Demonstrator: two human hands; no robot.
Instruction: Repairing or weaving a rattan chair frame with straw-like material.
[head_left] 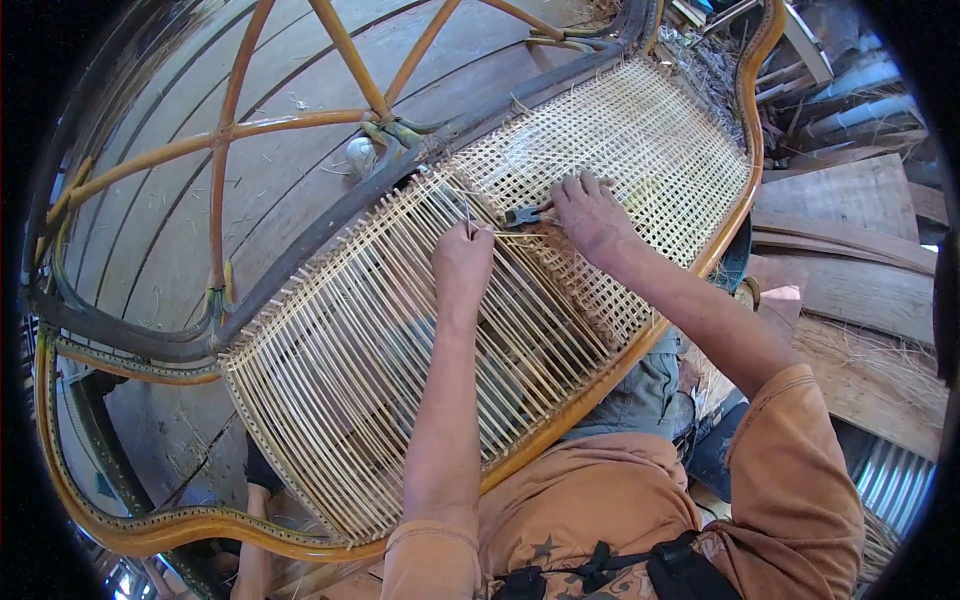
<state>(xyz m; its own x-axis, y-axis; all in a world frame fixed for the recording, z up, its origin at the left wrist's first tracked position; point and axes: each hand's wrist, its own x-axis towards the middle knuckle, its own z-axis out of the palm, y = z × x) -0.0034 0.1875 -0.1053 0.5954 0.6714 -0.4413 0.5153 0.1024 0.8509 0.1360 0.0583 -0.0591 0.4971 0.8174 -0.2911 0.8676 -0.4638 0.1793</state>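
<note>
A large curved rattan panel lies in front of me, with strung cane strands [330, 370] on the left and a tight open-mesh cane weave [640, 140] on the right. My left hand [463, 265] is closed in a pinch over the strands, near the weave's edge. A thin, slender piece [467, 207] sticks up from its fingertips; it looks like a cane strand, though a fine tool is possible. My right hand [597, 222] rests on the woven part, curled over the handles of small pliers [522, 215]. The pliers' jaws point toward my left hand; its palm side is hidden.
An orange-brown rattan rim [570, 405] borders the panel's near side. Curved rattan poles [222, 180] rise at the far left above plank flooring [290, 190]. Wooden boards [850, 265] and scraps lie at the right. Another person's arm [253, 540] shows at the lower left.
</note>
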